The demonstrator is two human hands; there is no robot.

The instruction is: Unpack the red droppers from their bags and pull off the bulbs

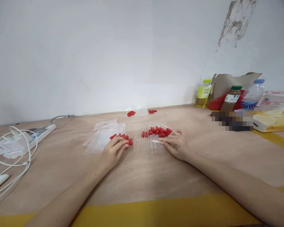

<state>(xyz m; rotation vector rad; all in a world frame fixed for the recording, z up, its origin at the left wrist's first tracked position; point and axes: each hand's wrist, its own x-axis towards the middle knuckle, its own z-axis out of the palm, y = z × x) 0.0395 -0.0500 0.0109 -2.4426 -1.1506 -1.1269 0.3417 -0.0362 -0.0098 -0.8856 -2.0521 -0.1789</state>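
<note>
My left hand point(114, 150) is closed at a small pile of red rubber dropper bulbs point(120, 136), its fingertips pinched on a red rubber bulb point(128, 142). Another bulb stands right beside the fingertips. In my right hand point(177, 145) a thin clear glass tube point(156, 141) is pinched and points left. Beneath it, a row of bare clear tubes point(143, 148) lies on the table between my hands. Just behind, several droppers with red bulbs point(159, 130) lie with their tubes pointing towards the wall.
Clear plastic bags point(101, 135) lie left of the bulbs. More red bulbs in clear plastic point(131, 113) are near the wall. At left are a power strip point(42, 135) and white cables point(28, 151). Bottles point(203, 94), a grey bag point(227, 82) and a yellow pack point(272, 121) stand at right.
</note>
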